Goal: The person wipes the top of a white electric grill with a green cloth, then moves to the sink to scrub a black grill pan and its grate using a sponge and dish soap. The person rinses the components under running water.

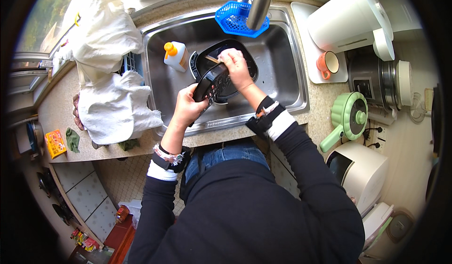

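Observation:
My left hand (189, 105) grips the near end of a black perforated tray (213, 82), which is tilted on edge over a stainless steel sink (279, 59). At the tray's far end, my right hand (236, 66) is closed around a pale, crumpled cloth or scrubber (223, 54), mostly hidden by the fingers. Beneath them a black basin-like container (252, 64) rests in the sink, with a wooden-looking stick (211, 58) showing inside. To its left stands a translucent pump bottle (179, 56) with an orange top.
A metal faucet (261, 8) and a blue mesh basket (233, 18) overhang the sink's back. White cloths (113, 105) lie left. On the right are an orange mug (326, 65), a white pitcher-like container (348, 20) and a green lidded pot (348, 117) with its handle towards me.

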`<state>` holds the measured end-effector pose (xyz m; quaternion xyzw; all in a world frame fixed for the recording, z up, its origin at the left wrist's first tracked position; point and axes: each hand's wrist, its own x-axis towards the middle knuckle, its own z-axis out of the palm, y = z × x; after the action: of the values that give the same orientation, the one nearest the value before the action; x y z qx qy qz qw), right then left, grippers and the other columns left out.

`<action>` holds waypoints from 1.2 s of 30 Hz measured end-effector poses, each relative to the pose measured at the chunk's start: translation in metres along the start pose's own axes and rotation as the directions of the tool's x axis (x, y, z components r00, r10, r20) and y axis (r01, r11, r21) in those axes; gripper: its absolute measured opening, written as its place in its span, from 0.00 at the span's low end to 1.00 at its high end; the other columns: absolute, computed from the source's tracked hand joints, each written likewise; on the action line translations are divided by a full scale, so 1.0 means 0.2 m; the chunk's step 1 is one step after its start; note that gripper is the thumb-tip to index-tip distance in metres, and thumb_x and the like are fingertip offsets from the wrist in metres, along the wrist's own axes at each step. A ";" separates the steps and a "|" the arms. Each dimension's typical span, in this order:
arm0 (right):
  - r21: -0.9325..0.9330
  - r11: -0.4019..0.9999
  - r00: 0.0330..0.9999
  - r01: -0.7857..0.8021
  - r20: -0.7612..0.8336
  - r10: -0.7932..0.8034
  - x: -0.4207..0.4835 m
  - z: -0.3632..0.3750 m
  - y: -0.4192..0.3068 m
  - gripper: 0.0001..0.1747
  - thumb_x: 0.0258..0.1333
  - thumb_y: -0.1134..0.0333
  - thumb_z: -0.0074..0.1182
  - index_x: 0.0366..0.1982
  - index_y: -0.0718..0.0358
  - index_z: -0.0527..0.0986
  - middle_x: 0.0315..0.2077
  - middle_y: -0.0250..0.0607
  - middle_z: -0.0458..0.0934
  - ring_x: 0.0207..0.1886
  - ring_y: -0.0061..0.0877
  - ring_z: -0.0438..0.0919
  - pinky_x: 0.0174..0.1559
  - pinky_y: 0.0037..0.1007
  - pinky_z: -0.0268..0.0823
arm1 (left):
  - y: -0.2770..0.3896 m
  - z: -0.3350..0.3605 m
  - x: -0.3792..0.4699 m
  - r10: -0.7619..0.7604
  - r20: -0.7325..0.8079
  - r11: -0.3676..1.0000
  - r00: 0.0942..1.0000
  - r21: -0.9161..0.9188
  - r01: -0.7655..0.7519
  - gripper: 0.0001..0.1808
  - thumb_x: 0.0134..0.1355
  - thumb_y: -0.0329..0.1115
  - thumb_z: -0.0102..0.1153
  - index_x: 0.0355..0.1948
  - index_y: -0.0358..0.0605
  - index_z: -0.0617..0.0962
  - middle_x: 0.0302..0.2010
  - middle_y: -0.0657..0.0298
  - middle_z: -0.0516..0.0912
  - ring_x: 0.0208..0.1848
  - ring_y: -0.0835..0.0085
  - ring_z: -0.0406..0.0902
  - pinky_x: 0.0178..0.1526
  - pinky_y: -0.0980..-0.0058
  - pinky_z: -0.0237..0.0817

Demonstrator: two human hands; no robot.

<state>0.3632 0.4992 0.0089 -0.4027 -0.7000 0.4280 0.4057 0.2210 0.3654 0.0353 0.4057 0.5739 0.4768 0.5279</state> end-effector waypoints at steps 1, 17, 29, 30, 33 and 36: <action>0.057 0.998 0.999 -0.032 0.033 0.030 -0.01 0.02 -0.02 0.12 0.61 0.62 0.48 0.30 0.62 0.78 0.30 0.38 0.78 0.41 0.31 0.72 0.49 0.31 0.61 | 0.01 0.00 0.01 -0.010 -0.003 1.000 1.000 -0.005 0.010 0.14 0.47 0.19 0.56 0.38 0.35 0.80 0.27 0.74 0.77 0.28 0.89 0.68 0.30 0.86 0.61; -0.135 0.982 0.972 0.130 -0.179 -0.153 -0.10 0.24 0.07 0.27 0.67 0.60 0.37 0.64 0.61 0.57 0.67 0.51 0.50 0.71 0.45 0.46 0.69 0.43 0.33 | 0.00 -0.08 0.13 -0.134 -0.045 0.865 0.990 -0.493 0.095 0.20 0.45 0.15 0.59 0.42 0.37 0.76 0.35 0.61 0.83 0.33 0.73 0.81 0.40 0.76 0.73; -0.415 0.877 0.966 0.242 0.016 -0.259 -0.08 0.12 0.12 0.21 0.58 0.67 0.49 0.54 0.62 0.70 0.56 0.42 0.69 0.64 0.42 0.61 0.64 0.42 0.50 | -0.07 -0.09 0.18 -0.156 -0.020 0.742 0.988 -0.662 0.104 0.22 0.45 0.14 0.56 0.45 0.37 0.74 0.37 0.58 0.82 0.36 0.68 0.81 0.41 0.73 0.76; -0.404 0.885 0.969 0.232 0.015 -0.247 -0.08 0.10 0.12 0.19 0.56 0.67 0.51 0.51 0.62 0.72 0.54 0.41 0.71 0.62 0.41 0.63 0.62 0.41 0.52 | -0.07 -0.10 0.18 -0.163 -0.009 0.742 0.987 -0.660 0.116 0.22 0.45 0.14 0.56 0.45 0.37 0.74 0.37 0.58 0.81 0.36 0.68 0.81 0.42 0.73 0.76; -0.337 0.905 0.963 0.260 0.022 -0.268 -0.11 0.08 0.07 0.10 0.49 0.72 0.56 0.37 0.63 0.76 0.42 0.40 0.75 0.49 0.39 0.71 0.52 0.36 0.62 | -0.08 -0.11 0.17 -0.176 0.030 0.743 0.984 -0.652 0.152 0.25 0.44 0.14 0.57 0.47 0.38 0.73 0.40 0.58 0.81 0.39 0.68 0.81 0.44 0.72 0.75; -0.149 0.965 0.977 0.215 0.024 -0.213 -0.09 0.09 -0.01 0.08 0.46 0.75 0.57 0.32 0.66 0.74 0.35 0.43 0.75 0.43 0.40 0.74 0.46 0.33 0.67 | -0.10 -0.11 0.17 -0.178 0.078 0.749 0.981 -0.636 0.186 0.29 0.42 0.14 0.59 0.49 0.39 0.71 0.42 0.59 0.80 0.42 0.68 0.80 0.47 0.71 0.74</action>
<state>0.3517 0.4774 0.0012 -0.3524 -0.7713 0.3293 0.4152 0.1960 0.3920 0.0078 0.1466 0.4105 0.5874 0.6819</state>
